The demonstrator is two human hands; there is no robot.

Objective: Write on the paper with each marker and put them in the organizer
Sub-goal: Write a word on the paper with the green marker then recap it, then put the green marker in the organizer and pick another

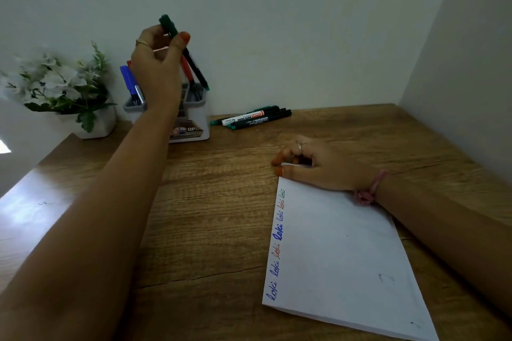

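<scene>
Above the grey-and-white plastic organizer [191,119] at the back of the wooden desk [210,202], her left hand [156,63] pinched a green-capped black marker [184,50], tilted, its lower end over the compartments. Her right hand [315,165] lay loosely curled on the white paper's [340,252] far corner, gripping nothing.

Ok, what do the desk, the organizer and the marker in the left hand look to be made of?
Desk: looks like wood-grain laminate, satin; printed-looking grain and soft window glare at left.
Organizer: seems moulded plastic, white body with grey rim, smooth with a sticker on the front.
Green marker, held by the left hand: probably plastic, dark smooth barrel and green cap.
</scene>
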